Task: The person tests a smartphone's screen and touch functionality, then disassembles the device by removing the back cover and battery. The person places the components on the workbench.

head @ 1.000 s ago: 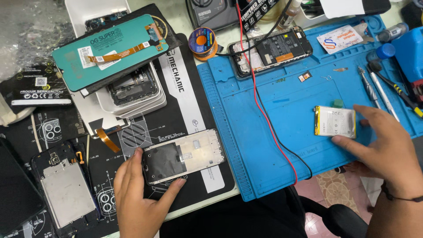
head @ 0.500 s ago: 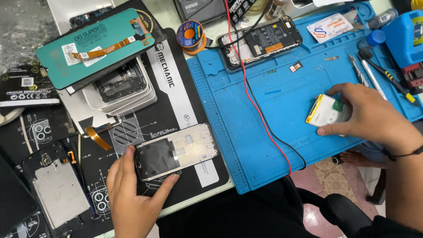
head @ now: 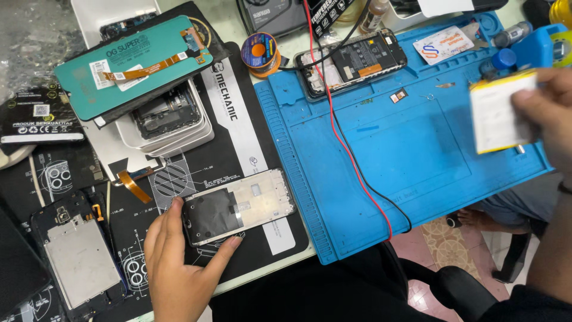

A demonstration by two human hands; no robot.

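My left hand (head: 179,268) rests on the black work mat, thumb and forefinger pinching the near end of a bare phone frame (head: 238,206) that lies flat. At the right edge my right hand (head: 548,116) holds up a flat white and yellow phone battery (head: 494,113), lifted above the blue silicone mat (head: 393,155); the battery is blurred. An opened phone (head: 351,62) with its board exposed lies at the back of the blue mat. A teal replacement screen (head: 134,62) with an orange flex cable lies on a stack at the back left.
A red and a black wire (head: 351,155) run across the blue mat from the back. A solder spool (head: 259,50) sits between the mats. Another phone back (head: 77,256) lies at the front left. Tools (head: 506,48) crowd the back right corner. A chair (head: 471,286) is below the table edge.
My right hand has picked the battery up off the blue mat and raised it to the right. The left hand keeps its hold on the phone frame. The view has moved closer.
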